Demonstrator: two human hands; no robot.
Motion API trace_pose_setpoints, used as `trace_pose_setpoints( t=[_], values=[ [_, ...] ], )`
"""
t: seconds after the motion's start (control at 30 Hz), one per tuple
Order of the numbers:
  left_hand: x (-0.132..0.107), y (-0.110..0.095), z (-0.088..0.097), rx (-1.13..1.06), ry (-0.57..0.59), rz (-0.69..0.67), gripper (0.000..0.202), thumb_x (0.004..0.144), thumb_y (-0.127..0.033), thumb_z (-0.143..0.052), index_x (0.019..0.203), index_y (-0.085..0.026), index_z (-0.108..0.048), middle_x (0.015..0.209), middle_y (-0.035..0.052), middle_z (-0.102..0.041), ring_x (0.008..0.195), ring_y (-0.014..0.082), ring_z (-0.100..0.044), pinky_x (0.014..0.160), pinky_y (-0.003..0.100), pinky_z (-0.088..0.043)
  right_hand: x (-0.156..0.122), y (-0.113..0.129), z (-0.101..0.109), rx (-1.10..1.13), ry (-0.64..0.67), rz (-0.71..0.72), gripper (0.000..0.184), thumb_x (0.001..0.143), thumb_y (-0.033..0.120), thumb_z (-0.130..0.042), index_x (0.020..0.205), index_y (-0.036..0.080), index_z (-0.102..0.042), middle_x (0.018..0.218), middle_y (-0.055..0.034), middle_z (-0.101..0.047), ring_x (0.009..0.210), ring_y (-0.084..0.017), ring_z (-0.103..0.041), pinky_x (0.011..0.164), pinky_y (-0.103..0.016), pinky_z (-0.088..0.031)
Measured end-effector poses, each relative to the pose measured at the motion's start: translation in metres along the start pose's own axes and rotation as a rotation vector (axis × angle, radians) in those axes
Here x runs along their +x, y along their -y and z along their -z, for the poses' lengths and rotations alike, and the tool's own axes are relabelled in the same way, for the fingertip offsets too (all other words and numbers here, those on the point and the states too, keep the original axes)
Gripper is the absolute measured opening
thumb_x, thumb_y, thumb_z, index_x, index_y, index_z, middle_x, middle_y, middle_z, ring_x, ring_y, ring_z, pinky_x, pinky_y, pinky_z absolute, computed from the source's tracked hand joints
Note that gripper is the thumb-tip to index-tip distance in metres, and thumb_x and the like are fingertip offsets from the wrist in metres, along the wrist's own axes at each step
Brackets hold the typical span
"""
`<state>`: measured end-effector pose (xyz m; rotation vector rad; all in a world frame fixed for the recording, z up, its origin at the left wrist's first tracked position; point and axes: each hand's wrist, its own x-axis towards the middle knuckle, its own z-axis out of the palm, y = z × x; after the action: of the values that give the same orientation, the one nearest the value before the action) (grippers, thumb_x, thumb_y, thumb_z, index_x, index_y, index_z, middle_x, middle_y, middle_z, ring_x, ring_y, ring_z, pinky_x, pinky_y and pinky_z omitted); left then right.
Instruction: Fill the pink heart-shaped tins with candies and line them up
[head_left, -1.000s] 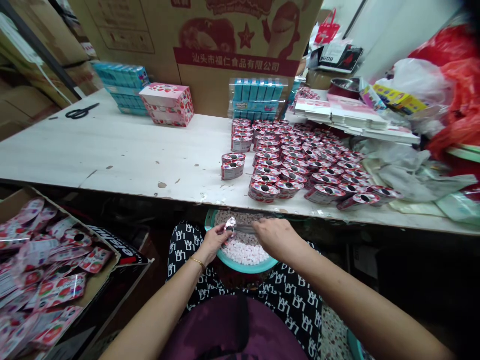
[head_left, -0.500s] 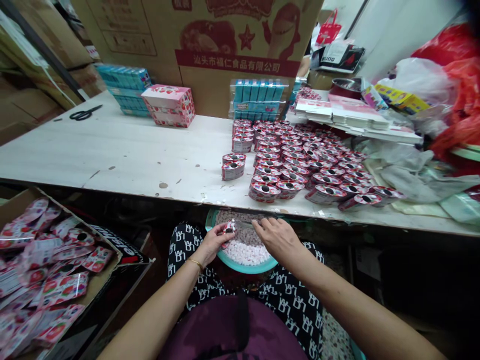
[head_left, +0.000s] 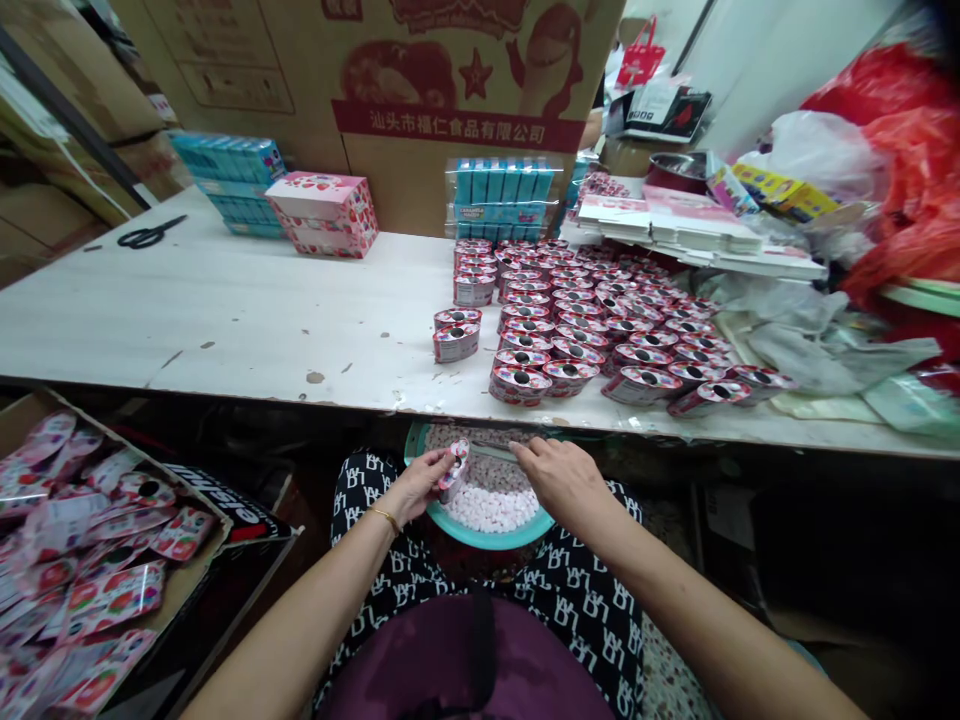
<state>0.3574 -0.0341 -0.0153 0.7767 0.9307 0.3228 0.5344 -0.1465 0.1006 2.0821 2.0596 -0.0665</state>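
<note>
My left hand [head_left: 420, 483] is closed around a small heart-shaped red and white candy container [head_left: 454, 468], holding it tilted over a teal bowl [head_left: 495, 534] of small white and pink candies [head_left: 491, 505] on my lap. My right hand [head_left: 559, 478] hovers over the bowl's right side, fingers curled toward the container; whether it holds candies is hidden. On the white table [head_left: 247, 320] above, several filled heart-shaped containers [head_left: 585, 320] stand in rows, with two stacked apart [head_left: 454, 335] to their left.
A cardboard box [head_left: 90, 540] of flat pink wrappers sits at my lower left. At the table's back stand blue packs [head_left: 504, 195], a pink strawberry box [head_left: 322, 212], scissors [head_left: 146, 234] and a large carton [head_left: 450, 90]. Flat pink cartons [head_left: 675, 225] and plastic bags [head_left: 847, 200] crowd the right.
The container in my left hand has turned more upright and edged toward the bowl's middle. My right hand has stayed over the bowl, shifting slightly. The view has tilted a little.
</note>
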Motion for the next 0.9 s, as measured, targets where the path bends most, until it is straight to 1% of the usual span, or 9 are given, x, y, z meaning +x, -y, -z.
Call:
trace_pose_setpoints(
  t=[0.13,0.23,0.3,0.43,0.6,0.67,0.77,0.83,0.9],
  values=[
    [0.001,0.003,-0.002,-0.044,0.068,0.019,0.045,0.059,-0.045,-0.068,0.090,-0.013,-0.061,0.071,0.0030,-0.061,0.055,0.0079,-0.052,0.051,0.018,-0.036,0.001,0.003,-0.005,0.015,-0.008,0.015,0.036,0.081,0.014,-0.038,0.116,0.020,-0.045,0.090,-0.0073,-0.058,0.079,-0.016,-0.053,0.065,-0.028,-0.035],
    [-0.008,0.001,-0.007,-0.065,0.023,0.027,0.045,0.059,-0.048,-0.066,0.088,-0.014,-0.061,0.066,0.0016,-0.060,0.049,0.0067,-0.049,0.047,0.018,-0.034,0.000,0.003,-0.004,0.047,-0.058,0.032,0.036,0.082,0.016,-0.039,0.117,0.020,-0.046,0.088,-0.0070,-0.059,0.077,-0.016,-0.054,0.064,-0.027,-0.036],
    [-0.018,-0.009,-0.012,-0.040,0.002,-0.011,0.044,0.059,-0.045,-0.068,0.090,-0.014,-0.062,0.067,0.0017,-0.061,0.048,0.0061,-0.048,0.046,0.018,-0.034,-0.004,-0.001,-0.004,0.082,-0.139,-0.007,0.035,0.083,0.019,-0.038,0.117,0.021,-0.046,0.088,-0.0064,-0.060,0.077,-0.016,-0.054,0.065,-0.027,-0.038],
    [-0.028,-0.056,-0.025,0.059,0.017,-0.220,0.041,0.060,-0.038,-0.069,0.093,-0.013,-0.063,0.081,0.0061,-0.065,0.062,0.0093,-0.055,0.057,0.020,-0.041,-0.018,-0.013,-0.013,0.216,-0.251,-0.061,0.034,0.085,0.024,-0.036,0.117,0.023,-0.047,0.090,-0.0043,-0.060,0.079,-0.015,-0.055,0.068,-0.025,-0.041],
    [0.009,-0.123,-0.042,0.406,0.036,-0.347,0.038,0.059,-0.038,-0.069,0.087,-0.012,-0.066,0.079,0.0073,-0.066,0.063,0.0113,-0.056,0.056,0.021,-0.040,-0.032,-0.015,-0.035,0.310,-0.261,-0.051,0.032,0.085,0.025,-0.037,0.114,0.023,-0.050,0.085,-0.0037,-0.060,0.076,-0.015,-0.057,0.067,-0.025,-0.045],
    [0.025,-0.141,-0.044,0.589,-0.030,-0.416,0.037,0.059,-0.040,-0.068,0.084,-0.013,-0.067,0.076,0.0066,-0.066,0.065,0.0135,-0.057,0.058,0.023,-0.041,-0.035,-0.013,-0.042,0.325,-0.271,-0.048,0.032,0.084,0.025,-0.038,0.113,0.023,-0.051,0.084,-0.0040,-0.061,0.075,-0.015,-0.058,0.066,-0.025,-0.047],
    [0.032,-0.153,-0.039,0.872,-0.254,-0.706,0.033,0.065,-0.046,-0.061,0.081,-0.017,-0.067,0.080,0.0061,-0.065,0.078,0.0175,-0.058,0.071,0.027,-0.043,-0.041,-0.014,-0.051,0.361,-0.320,-0.054,0.032,0.084,0.025,-0.038,0.112,0.023,-0.052,0.084,-0.0044,-0.062,0.076,-0.015,-0.059,0.066,-0.025,-0.048],
    [0.029,-0.153,-0.033,0.993,-0.403,-0.924,0.040,0.067,-0.048,-0.058,0.095,-0.018,-0.062,0.096,0.0082,-0.061,0.094,0.0206,-0.054,0.083,0.031,-0.040,-0.047,-0.016,-0.059,0.391,-0.361,-0.063,0.032,0.084,0.026,-0.038,0.112,0.023,-0.053,0.086,-0.0047,-0.063,0.078,-0.015,-0.060,0.066,-0.025,-0.049],
    [0.029,-0.150,-0.028,1.098,-0.451,-1.036,0.069,0.060,-0.050,-0.064,0.117,-0.018,-0.046,0.118,0.0131,-0.048,0.112,0.0260,-0.043,0.094,0.037,-0.033,-0.053,-0.019,-0.068,0.417,-0.382,-0.066,0.032,0.083,0.026,-0.039,0.111,0.024,-0.053,0.088,-0.0046,-0.064,0.079,-0.015,-0.061,0.068,-0.025,-0.050]
  ],
)
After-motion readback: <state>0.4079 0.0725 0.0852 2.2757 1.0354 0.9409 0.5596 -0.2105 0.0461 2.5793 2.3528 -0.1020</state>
